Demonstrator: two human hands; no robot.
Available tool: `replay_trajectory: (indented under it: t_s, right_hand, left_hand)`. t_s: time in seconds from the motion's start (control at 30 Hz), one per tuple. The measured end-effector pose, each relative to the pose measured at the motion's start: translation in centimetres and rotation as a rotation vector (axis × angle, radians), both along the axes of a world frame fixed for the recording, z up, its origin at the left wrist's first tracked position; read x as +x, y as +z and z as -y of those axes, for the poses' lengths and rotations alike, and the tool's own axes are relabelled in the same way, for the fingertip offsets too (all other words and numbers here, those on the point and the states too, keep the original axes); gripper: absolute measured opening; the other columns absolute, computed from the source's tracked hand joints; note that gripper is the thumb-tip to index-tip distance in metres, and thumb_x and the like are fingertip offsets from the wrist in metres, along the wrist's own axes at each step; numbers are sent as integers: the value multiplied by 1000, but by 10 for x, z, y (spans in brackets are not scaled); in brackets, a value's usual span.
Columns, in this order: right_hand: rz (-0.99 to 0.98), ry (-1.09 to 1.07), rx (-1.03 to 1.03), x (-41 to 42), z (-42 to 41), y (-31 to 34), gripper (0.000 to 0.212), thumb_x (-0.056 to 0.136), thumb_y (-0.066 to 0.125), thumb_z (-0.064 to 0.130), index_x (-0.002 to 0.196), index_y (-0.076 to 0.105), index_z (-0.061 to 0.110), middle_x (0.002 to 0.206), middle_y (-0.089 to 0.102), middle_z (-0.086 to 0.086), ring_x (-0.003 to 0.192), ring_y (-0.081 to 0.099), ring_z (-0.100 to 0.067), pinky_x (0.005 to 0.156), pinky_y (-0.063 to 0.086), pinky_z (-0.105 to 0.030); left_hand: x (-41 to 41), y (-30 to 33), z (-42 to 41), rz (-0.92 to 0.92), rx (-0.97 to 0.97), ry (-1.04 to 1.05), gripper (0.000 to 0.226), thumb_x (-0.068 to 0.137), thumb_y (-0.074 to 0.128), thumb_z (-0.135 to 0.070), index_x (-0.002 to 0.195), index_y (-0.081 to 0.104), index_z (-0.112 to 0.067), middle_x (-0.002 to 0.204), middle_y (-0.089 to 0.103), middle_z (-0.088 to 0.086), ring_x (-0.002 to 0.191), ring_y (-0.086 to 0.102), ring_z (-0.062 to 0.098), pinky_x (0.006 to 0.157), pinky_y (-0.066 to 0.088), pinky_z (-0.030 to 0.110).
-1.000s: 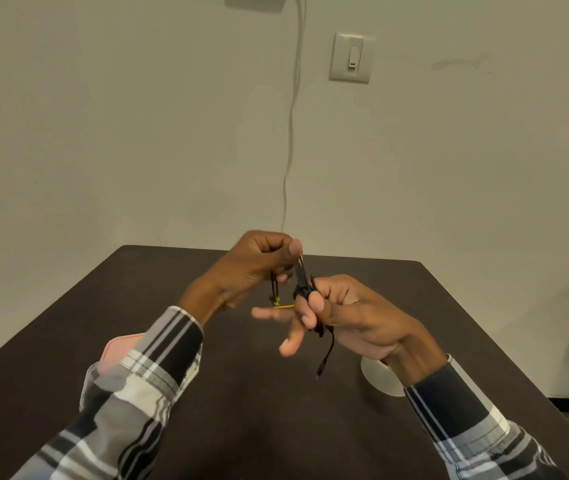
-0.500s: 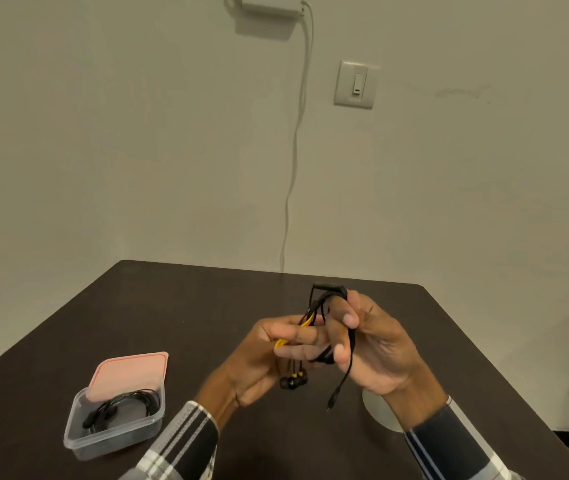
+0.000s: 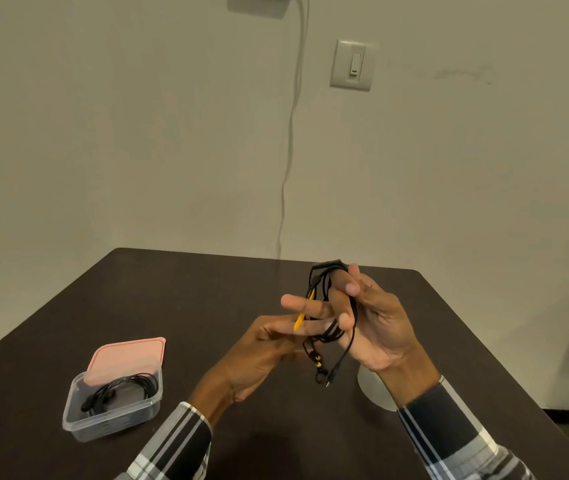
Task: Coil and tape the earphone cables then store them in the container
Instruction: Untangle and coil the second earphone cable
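Observation:
A black earphone cable [image 3: 326, 336] with yellow sections is looped into a loose coil above the dark table [image 3: 179, 296]. My right hand [image 3: 383, 327] holds the coil, which loops over its raised fingers and is pressed by the thumb. The plug and earbuds dangle below it. My left hand [image 3: 259, 355] reaches in from the left with fingers stretched straight, and a yellow stretch of cable passes between them. A clear plastic container [image 3: 113, 420] stands at the left with another coiled black earphone [image 3: 120, 389] inside.
A pink lid [image 3: 127, 355] leans on the container's far rim. A white round object [image 3: 376, 393] lies on the table under my right wrist. The table's right edge drops off near a chair frame at the lower right.
My left hand let go of the cable's top and dropped lower, its fingers now stretched out at the coil. The view shifted, bringing the container into sight.

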State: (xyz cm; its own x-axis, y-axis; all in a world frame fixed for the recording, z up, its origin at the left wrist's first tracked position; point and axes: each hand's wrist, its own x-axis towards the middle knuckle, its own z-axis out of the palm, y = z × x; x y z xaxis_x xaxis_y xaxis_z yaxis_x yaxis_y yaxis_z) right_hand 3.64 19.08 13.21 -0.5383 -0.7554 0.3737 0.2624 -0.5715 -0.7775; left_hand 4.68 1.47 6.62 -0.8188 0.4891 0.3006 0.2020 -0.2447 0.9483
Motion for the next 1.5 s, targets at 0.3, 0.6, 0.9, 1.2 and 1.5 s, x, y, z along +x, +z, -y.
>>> replay_trajectory:
  t_s: [0.3, 0.6, 0.9, 1.2, 1.5]
  right_hand:
    - [75, 12, -70, -3, 0, -1, 31, 106, 42, 23, 94, 61, 1, 79, 72, -22, 128, 52, -50, 107, 13, -73]
    - [90, -21, -64, -3, 2, -2, 30, 106, 43, 21, 90, 60, 3, 73, 71, -18, 123, 59, -46, 105, 12, -75]
    - [122, -65, -72, -4, 5, -3, 36, 106, 35, 21, 89, 60, 2, 67, 68, -18, 110, 67, -45, 102, 33, -73]
    - [109, -98, -77, -4, 1, -4, 25, 105, 47, 17, 89, 59, 1, 66, 66, -19, 107, 68, -46, 102, 36, -72]
    - [91, -79, -83, -7, -4, -10, 27, 105, 44, 18, 89, 56, 1, 65, 64, -19, 101, 70, -45, 98, 43, -69]
  left_hand:
    - [5, -1, 0, 138, 150, -211, 39, 97, 54, -30, 131, 63, -14, 125, 66, 10, 114, 62, 23, 101, 48, 44]
    - [-4, 12, 1, 213, 69, -183, 67, 94, 25, -62, 136, 57, -20, 139, 59, 10, 128, 56, 24, 108, 43, 50]
    - [-9, 36, -5, 130, 125, -263, 55, 106, 23, -42, 131, 60, -9, 69, 47, -19, 54, 43, -3, 101, 44, 21]
    - [-5, 27, -14, 16, 125, -19, 50, 95, 51, -44, 110, 70, 0, 74, 65, -10, 75, 64, -1, 101, 48, 32]
    - [-4, 23, -10, 26, 152, -5, 20, 94, 58, -24, 96, 71, -9, 76, 63, -10, 65, 56, 3, 81, 50, 24]
